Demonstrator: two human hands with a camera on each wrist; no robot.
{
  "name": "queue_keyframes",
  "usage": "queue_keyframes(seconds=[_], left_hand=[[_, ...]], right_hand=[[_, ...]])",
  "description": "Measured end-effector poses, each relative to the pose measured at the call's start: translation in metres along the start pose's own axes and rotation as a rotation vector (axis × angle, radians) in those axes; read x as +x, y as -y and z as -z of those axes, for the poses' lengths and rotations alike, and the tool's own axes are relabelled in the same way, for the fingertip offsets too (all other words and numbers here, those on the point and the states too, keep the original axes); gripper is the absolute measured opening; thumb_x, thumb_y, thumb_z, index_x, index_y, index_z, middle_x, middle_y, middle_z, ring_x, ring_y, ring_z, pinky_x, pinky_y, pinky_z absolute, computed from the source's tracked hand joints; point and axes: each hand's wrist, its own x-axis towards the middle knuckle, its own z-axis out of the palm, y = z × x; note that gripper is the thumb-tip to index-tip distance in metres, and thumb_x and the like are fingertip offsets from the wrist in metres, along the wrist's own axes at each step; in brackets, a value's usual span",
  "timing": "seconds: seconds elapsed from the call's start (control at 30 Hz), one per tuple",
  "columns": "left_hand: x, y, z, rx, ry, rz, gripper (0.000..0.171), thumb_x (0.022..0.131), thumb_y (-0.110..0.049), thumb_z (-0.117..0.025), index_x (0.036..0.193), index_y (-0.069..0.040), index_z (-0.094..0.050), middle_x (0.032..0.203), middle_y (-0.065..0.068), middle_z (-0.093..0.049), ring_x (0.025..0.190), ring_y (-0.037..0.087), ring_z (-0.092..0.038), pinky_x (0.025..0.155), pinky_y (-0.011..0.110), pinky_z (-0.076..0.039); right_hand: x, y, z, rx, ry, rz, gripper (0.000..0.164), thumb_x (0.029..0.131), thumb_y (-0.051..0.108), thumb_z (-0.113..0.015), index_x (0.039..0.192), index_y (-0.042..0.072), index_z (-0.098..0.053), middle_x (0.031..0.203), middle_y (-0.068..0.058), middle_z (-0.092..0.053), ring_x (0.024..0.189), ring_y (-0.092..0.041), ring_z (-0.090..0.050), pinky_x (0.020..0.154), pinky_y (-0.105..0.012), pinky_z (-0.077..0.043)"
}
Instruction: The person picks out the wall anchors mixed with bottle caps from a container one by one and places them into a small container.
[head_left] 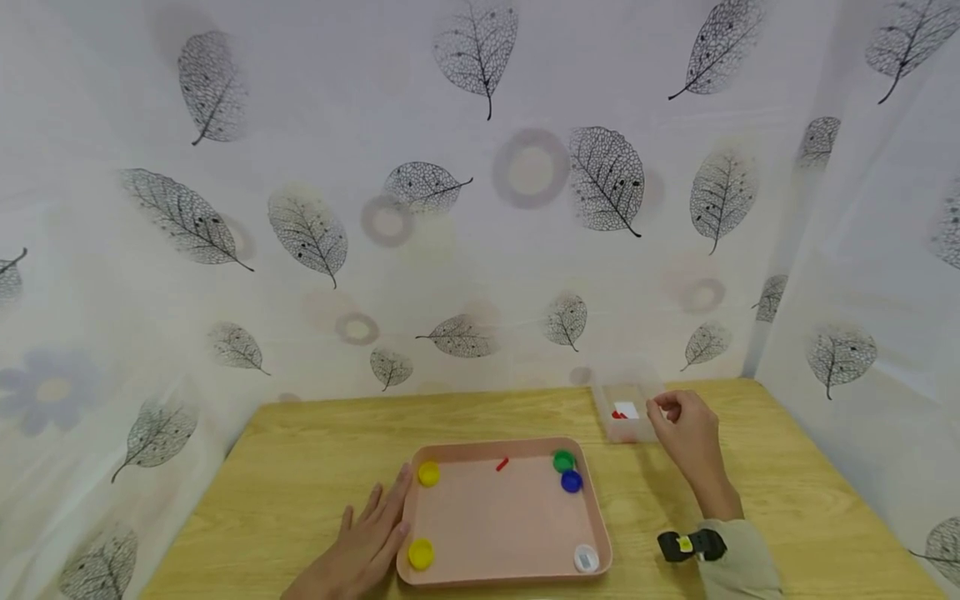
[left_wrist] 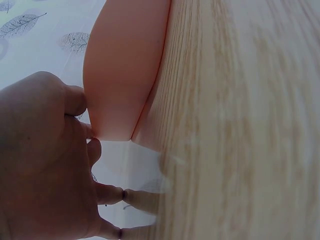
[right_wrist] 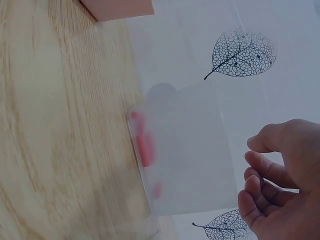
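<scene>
My left hand (head_left: 363,542) rests along the left side of a pink tray (head_left: 495,577), its fingers fairly straight against the wall. The left wrist view shows that hand (left_wrist: 45,160) beside the tray's outer wall (left_wrist: 125,70). Inside the tray lies a small red stick (head_left: 502,464). At the right, my right hand (head_left: 686,429) hovers by a translucent box (head_left: 633,430) with red pieces (head_left: 618,415) in it. In the right wrist view, that hand (right_wrist: 285,175) has loosely curled fingers, thumb close to index finger, and nothing visible between them.
Two yellow caps, one upper (head_left: 428,473) and one lower (head_left: 421,553), sit at the tray's left corners. A green cap (head_left: 563,461) and a blue cap (head_left: 572,481) touch at its upper right; a white cap (head_left: 587,558) is lower right. A leaf-print curtain (head_left: 480,267) surrounds the wooden table (head_left: 315,442).
</scene>
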Motion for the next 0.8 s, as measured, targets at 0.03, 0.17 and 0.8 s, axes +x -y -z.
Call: queue_keyframes(seconds=[0.03,0.17,0.8], left_hand=[[0.0,0.0,0.0,0.001,0.0,0.004,0.059,0.103,-0.043,-0.027,0.152,-0.032,0.004,0.158,-0.006,-0.001,0.138,0.047,-0.01,0.091,0.08,0.002],[0.0,0.0,0.001,0.008,0.002,0.012,0.059,0.103,-0.044,-0.026,0.152,-0.033,0.004,0.158,-0.007,-0.001,0.139,0.046,-0.011,0.092,0.08,0.002],[0.0,0.003,0.0,0.013,-0.019,-0.021,0.058,0.104,-0.042,-0.027,0.153,-0.031,0.003,0.158,-0.008,-0.001,0.14,0.043,-0.01,0.093,0.078,-0.002]], right_hand=[[0.0,0.001,0.001,0.002,-0.002,-0.001,0.01,0.083,0.009,-0.069,0.08,-0.001,-0.066,0.075,-0.013,-0.061,0.064,-0.02,-0.05,0.057,-0.03,-0.039],[0.001,0.006,0.003,0.018,-0.01,-0.015,0.01,0.083,0.009,-0.069,0.081,0.0,-0.067,0.076,-0.013,-0.062,0.065,-0.02,-0.05,0.057,-0.025,-0.039],[-0.004,0.053,0.004,0.092,0.08,0.087,0.008,0.082,0.011,-0.073,0.083,0.006,-0.067,0.078,-0.002,-0.06,0.066,-0.012,-0.051,0.059,-0.02,-0.043]])
